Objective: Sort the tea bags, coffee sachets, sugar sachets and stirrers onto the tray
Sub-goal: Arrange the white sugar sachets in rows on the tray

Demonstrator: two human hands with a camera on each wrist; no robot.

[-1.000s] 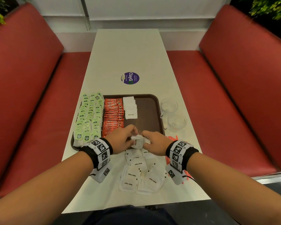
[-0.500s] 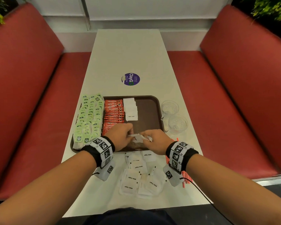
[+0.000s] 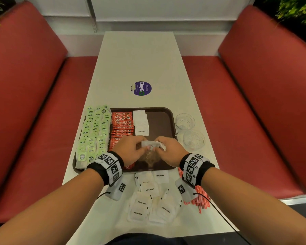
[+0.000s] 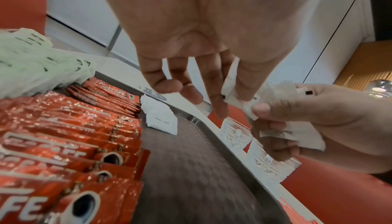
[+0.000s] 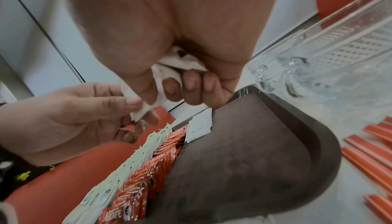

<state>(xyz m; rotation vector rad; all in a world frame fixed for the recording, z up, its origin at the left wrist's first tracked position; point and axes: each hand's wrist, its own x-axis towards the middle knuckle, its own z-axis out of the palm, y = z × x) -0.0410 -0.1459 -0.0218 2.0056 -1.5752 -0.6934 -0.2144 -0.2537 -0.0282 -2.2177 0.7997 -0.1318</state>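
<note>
Over the near half of a brown tray point(image 3: 167, 112), two hands meeting above its bare floor: left hand point(image 3: 131, 151) and right hand point(image 3: 168, 152) both pinching a small bundle of white sugar sachets point(image 3: 151, 145), held clear of the tray. Seen from the left wrist, thumb and forefinger of the left hand point(image 4: 191, 43) closed on one end of the held sachets point(image 4: 239, 96), the other fingers hanging loosely; the right hand point(image 4: 318, 127) clamped on the opposite end with its fingers curled around more paper. From the right wrist, the same grip: right hand point(image 5: 169, 34) with fingers folded round the sachets point(image 5: 180, 63), left hand point(image 5: 74, 118) nipping a corner.

On the tray, three lengthwise rows: green tea bags point(image 3: 94, 131) along the left side, overlapping that rim; red coffee sachets point(image 3: 122, 124) just beside them; a short overlapping line of sugar sachets on the tray point(image 3: 140, 122) at the far end, touching the coffee row. Right-hand strip of the tray bare.

On the white table point(image 3: 140, 59) between tray and person, a loose heap of more sugar sachets point(image 3: 148, 200), several overlapping. Red stirrers point(image 3: 201, 198) lying in a bundle to the right of that heap, partly hidden under the right wrist. Two clear glass cups point(image 3: 189, 131) just right of the tray, side by side. A round purple sticker point(image 3: 141, 88) further up the table. Red bench seats point(image 3: 254, 85) on both sides.
</note>
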